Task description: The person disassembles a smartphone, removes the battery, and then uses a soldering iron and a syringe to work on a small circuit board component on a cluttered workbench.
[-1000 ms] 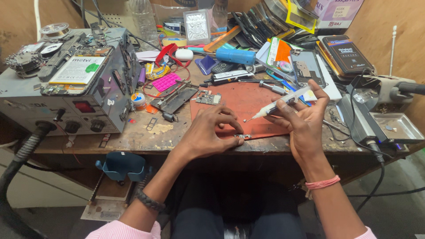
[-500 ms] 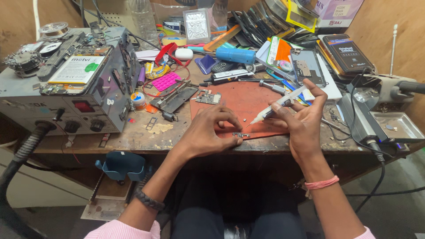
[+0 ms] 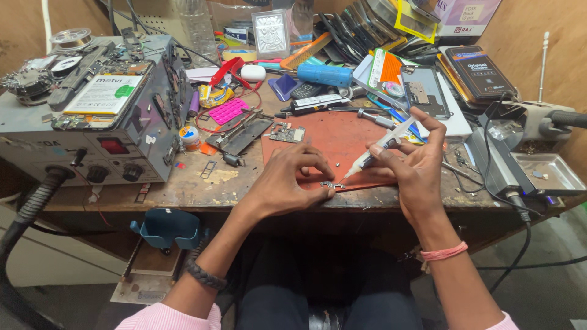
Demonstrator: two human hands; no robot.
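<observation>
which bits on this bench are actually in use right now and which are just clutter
In use:
left hand pinning a small part
right hand holding a syringe, tip at the part
red mat under them

Lying about:
grey station
pink keypad
blue tube
circuit board
metal tray

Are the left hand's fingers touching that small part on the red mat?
Touching. The head view shows the left hand with its fingers pressed onto the small part on the red mat, no gap visible.

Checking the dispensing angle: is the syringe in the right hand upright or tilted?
Tilted: the syringe slants in the right hand, tip down-left toward the small part.
</observation>
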